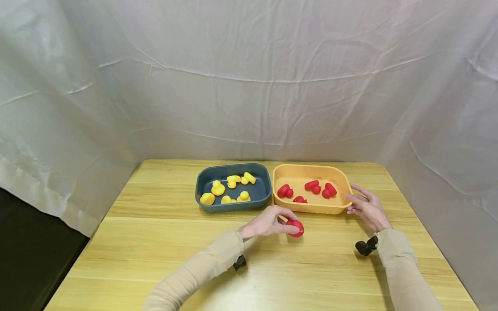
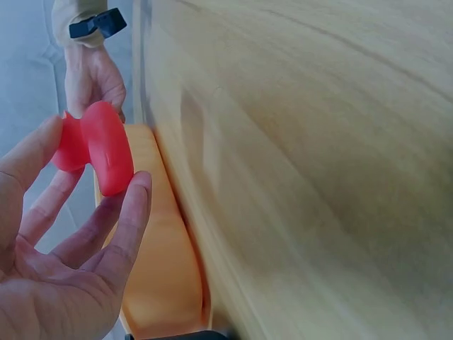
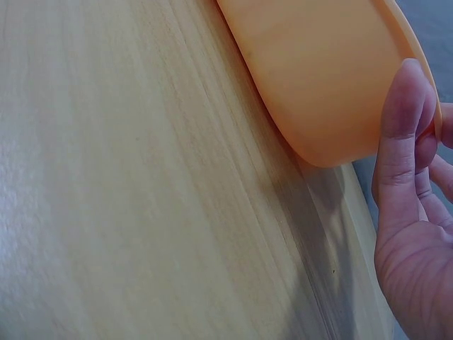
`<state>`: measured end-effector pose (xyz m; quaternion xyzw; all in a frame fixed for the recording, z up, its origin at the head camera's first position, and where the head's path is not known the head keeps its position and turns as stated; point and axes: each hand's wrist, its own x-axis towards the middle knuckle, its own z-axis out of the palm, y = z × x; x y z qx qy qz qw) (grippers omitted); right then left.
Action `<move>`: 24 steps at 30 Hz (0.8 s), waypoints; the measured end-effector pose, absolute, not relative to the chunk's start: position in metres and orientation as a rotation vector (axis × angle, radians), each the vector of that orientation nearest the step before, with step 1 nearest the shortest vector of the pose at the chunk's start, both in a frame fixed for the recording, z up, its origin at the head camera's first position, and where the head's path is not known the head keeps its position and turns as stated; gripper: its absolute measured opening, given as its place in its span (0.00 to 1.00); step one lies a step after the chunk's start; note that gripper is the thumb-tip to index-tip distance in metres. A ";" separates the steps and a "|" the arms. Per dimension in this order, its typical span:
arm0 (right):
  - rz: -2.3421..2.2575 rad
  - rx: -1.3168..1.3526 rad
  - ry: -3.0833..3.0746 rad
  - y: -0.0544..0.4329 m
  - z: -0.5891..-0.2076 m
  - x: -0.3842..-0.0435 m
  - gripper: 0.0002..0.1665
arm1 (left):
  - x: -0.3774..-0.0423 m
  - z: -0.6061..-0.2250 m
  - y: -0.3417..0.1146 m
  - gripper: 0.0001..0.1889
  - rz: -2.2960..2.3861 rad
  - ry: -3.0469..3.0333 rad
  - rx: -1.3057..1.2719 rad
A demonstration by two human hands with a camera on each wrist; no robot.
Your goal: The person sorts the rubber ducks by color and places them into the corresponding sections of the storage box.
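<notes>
My left hand point(image 1: 273, 221) pinches a red rubber duck point(image 1: 297, 228) between thumb and fingertips, in front of the orange tray point(image 1: 311, 208). In the left wrist view the red duck point(image 2: 107, 150) is held up off the table, its rounded body toward the camera. At the tray's right end my right hand point(image 1: 367, 208) grips the rim; in the right wrist view the thumb point(image 3: 405, 106) lies against the outer wall, with fingers partly hidden behind the rim. Several red ducks point(image 1: 312, 185) lie inside the orange tray.
A dark blue tray point(image 1: 229, 208) stands directly left of the orange one, with several yellow ducks point(image 1: 218, 188) in it. Both rest near the back of the wooden table point(image 1: 155, 233). White curtains point(image 1: 249, 86) hang behind and along the sides.
</notes>
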<state>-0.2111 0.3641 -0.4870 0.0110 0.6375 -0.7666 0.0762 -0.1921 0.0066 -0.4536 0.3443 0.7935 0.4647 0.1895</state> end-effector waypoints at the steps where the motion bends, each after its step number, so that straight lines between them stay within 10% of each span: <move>1: -2.299 0.033 1.910 0.364 -0.487 -0.211 0.30 | -0.193 -0.453 0.006 0.14 1.305 2.233 0.964; 24: -2.290 0.048 1.904 0.364 -0.484 -0.210 0.29 | -0.205 -0.435 0.000 0.15 1.352 2.295 0.969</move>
